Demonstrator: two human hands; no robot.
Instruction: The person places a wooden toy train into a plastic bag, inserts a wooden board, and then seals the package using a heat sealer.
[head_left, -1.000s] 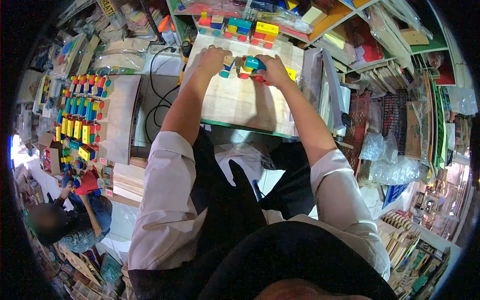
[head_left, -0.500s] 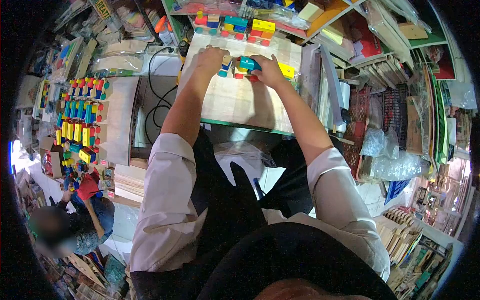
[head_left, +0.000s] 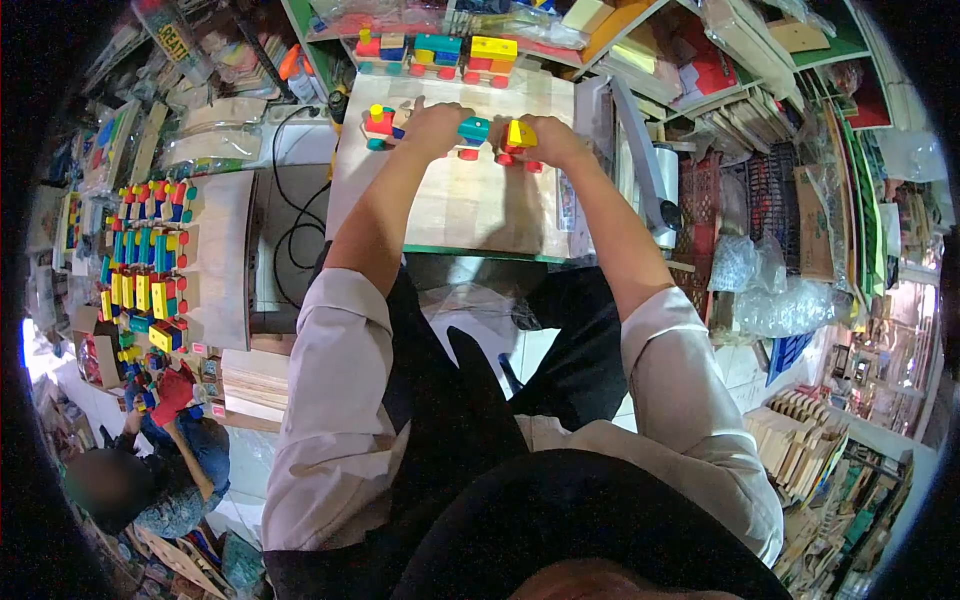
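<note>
A wooden toy train lies across the pale board (head_left: 470, 205) in front of me. Its red engine (head_left: 380, 125) with a yellow peg is at the left end. My left hand (head_left: 438, 130) is closed over the near end of the teal-topped wagon (head_left: 474, 130), its palm hiding part of the train. My right hand (head_left: 555, 142) is closed around the yellow-topped wagon (head_left: 520, 135) on red wheels, covering its right side. A small gap shows between the teal and yellow wagons. Behind them stands a second toy train (head_left: 436, 58) of similar colours.
Rows of painted toy trains (head_left: 148, 270) stand on a board to the left. A black cable (head_left: 290, 215) hangs beside the worktable. Shelves (head_left: 640, 40) with bagged pieces are behind. At lower left another person (head_left: 170, 450) sits holding something red.
My left hand has moved right from the engine to the teal wagon, uncovering the engine. My right hand has left the teal wagon and taken the yellow one. The view has shifted slightly.
</note>
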